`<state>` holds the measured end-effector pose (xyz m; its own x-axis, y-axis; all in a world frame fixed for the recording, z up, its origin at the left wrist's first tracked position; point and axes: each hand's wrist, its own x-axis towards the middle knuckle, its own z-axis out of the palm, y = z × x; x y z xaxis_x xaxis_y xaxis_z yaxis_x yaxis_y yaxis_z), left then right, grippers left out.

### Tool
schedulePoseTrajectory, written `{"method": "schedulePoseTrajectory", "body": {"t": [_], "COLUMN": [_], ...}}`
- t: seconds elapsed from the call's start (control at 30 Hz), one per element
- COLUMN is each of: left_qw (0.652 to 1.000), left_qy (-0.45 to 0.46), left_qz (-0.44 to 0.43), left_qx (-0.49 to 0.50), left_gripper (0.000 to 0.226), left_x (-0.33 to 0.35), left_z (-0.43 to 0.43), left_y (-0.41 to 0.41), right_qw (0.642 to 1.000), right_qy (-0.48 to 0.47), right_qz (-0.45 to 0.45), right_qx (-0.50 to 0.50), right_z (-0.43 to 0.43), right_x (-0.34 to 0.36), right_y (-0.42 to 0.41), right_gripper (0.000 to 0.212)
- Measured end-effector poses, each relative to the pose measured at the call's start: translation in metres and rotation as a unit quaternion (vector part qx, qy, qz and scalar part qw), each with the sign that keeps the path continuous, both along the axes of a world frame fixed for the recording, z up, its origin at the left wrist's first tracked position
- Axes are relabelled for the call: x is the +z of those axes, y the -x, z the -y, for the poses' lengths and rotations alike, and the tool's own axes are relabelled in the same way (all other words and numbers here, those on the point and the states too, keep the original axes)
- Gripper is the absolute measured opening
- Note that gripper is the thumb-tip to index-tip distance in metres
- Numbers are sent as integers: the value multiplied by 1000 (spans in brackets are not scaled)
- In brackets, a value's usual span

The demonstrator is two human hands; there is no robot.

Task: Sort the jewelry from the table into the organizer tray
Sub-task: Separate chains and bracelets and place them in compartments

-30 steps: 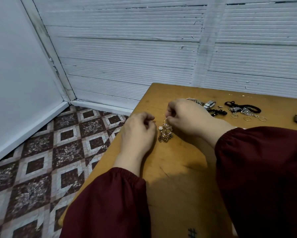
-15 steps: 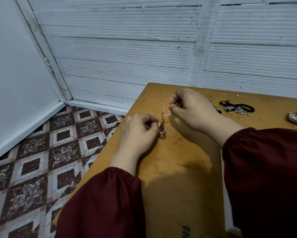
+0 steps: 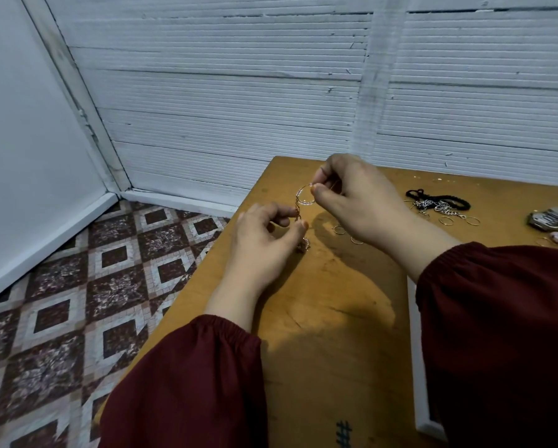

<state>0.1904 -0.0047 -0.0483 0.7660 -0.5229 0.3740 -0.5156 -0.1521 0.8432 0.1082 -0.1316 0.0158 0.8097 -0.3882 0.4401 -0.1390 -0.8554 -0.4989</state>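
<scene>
1. A wooden desk (image 3: 329, 334), orange-brown, smooth and scuffed, is seen beside a patterned tile floor (image 3: 77, 302).
2. Dark red gathered sleeves (image 3: 190, 383) are worn on both arms.
3. A gold chain piece (image 3: 300, 215) with a thin round hoop at its top is held just above the desk's left part; its lower cluster appears to touch the wood.
4. The hoop is pinched by the right hand (image 3: 358, 195); the chain below is pinched by the left hand (image 3: 264, 240).
5. A black braided cord (image 3: 445, 198), silver chains and thin loose rings (image 3: 445, 221) are left lying at the far right.
</scene>
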Motion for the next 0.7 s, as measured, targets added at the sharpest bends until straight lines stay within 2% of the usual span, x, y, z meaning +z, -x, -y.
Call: {"method": "schedulePoseTrajectory", "body": {"t": [0.1, 0.17, 0.23, 0.43, 0.7], "left_qw": [1000, 999, 998, 991, 991], "left_qy": [26, 46, 67, 133, 116], "left_qz": [1, 6, 20, -18, -60], "left_qx": [-2, 2, 9, -9, -31], "left_gripper": [17, 8, 12, 13, 7], "left_x": [-2, 0, 4, 10, 14], "left_z": [-1, -2, -3, -4, -8], "left_y": [-2, -3, -2, 3, 7], "right_qw": [999, 997, 993, 987, 983], "right_qy": [-29, -70, -106, -132, -163], "right_qz": [25, 43, 60, 89, 78], "right_qx": [4, 7, 8, -13, -35], "right_z": [-2, -4, -6, -2, 3], "right_x": [1, 3, 6, 7, -1], "right_y": [1, 3, 6, 14, 26], "right_gripper": [3, 3, 2, 3, 10]}}
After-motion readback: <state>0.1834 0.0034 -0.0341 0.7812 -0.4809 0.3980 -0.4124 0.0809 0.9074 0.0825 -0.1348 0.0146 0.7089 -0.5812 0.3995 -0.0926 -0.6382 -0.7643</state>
